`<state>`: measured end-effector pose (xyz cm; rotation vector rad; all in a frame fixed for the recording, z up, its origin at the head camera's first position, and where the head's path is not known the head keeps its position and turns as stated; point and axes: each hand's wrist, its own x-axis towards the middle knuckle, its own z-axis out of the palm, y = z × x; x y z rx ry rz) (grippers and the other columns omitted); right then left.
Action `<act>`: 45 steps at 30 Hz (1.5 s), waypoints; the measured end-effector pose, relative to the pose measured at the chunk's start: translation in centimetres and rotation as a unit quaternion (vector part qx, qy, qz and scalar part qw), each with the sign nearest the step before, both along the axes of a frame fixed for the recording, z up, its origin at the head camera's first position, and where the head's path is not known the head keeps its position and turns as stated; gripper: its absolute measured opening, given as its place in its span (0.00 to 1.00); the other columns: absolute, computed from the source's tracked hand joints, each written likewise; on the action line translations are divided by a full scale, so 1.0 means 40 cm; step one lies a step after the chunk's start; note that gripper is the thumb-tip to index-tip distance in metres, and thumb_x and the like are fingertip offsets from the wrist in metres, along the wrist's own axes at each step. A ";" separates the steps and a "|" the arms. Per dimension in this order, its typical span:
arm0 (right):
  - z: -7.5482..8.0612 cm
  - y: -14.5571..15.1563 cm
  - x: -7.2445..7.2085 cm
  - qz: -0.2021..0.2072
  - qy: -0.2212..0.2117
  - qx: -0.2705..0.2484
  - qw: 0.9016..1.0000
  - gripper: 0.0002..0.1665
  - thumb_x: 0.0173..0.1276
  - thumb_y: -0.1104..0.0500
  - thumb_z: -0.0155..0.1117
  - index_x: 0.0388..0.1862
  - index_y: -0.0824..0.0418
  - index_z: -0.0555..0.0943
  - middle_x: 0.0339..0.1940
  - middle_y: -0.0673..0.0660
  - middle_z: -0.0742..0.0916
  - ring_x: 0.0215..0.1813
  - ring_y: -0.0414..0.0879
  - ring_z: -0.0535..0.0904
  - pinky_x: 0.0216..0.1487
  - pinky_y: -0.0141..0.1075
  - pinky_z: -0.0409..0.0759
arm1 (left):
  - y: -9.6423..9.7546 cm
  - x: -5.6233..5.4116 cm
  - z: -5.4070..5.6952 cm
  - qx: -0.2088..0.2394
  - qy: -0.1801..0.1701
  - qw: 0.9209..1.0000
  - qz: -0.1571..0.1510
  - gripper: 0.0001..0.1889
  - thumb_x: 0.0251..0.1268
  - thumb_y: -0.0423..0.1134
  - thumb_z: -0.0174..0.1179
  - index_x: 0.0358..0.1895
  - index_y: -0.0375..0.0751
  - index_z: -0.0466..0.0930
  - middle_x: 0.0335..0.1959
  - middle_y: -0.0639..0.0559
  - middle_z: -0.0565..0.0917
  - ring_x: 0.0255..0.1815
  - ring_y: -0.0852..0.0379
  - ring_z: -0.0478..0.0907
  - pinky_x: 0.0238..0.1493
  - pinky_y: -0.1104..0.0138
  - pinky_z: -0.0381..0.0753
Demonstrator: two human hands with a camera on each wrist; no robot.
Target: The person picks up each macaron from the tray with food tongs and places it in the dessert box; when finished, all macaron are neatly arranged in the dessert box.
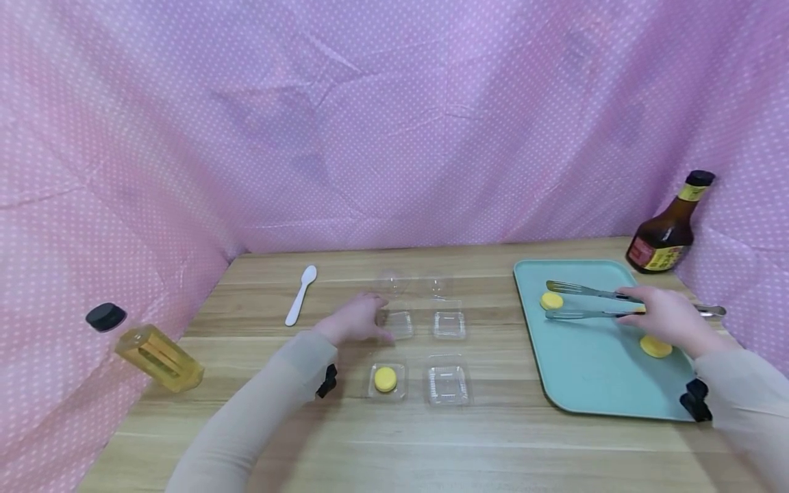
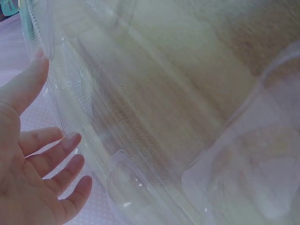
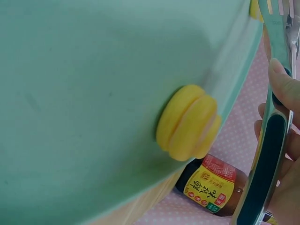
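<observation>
My right hand (image 1: pixel 668 318) grips metal food tongs (image 1: pixel 592 314) with dark handles over the green tray (image 1: pixel 607 383). Their arms are spread, with a yellow macaron (image 1: pixel 551 301) between the ends; whether they touch it I cannot tell. Another yellow macaron (image 1: pixel 655 346), large in the right wrist view, lies on the tray below this hand, and a further yellow piece is mostly hidden behind the fingers. My left hand (image 1: pixel 357 319) touches the side of a clear plastic box (image 1: pixel 399 324) with thumb and fingertips spread along its edge (image 2: pixel 56 108). The box's lid (image 1: pixel 392 281) is raised.
Two more clear boxes (image 1: pixel 449 325) (image 1: pixel 447 385) stand on the right, and one in front holds a yellow macaron (image 1: pixel 385 379). A white spoon (image 1: pixel 301 296) and a bottle of yellow liquid (image 1: pixel 160 357) are at left. A brown sauce bottle (image 1: pixel 664 236) stands behind the tray.
</observation>
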<state>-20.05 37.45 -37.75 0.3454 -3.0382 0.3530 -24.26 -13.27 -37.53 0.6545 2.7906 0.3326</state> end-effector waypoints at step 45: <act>0.014 -0.026 0.002 -0.019 0.014 0.006 1.000 0.28 0.56 0.53 0.70 0.52 0.68 0.80 0.39 0.72 0.85 0.25 0.46 0.75 0.19 0.41 0.71 | -0.001 0.000 0.001 0.004 -0.010 1.000 0.001 0.45 0.50 0.54 0.69 0.67 0.31 0.63 0.69 0.38 0.66 0.72 0.42 0.58 0.74 0.54 0.54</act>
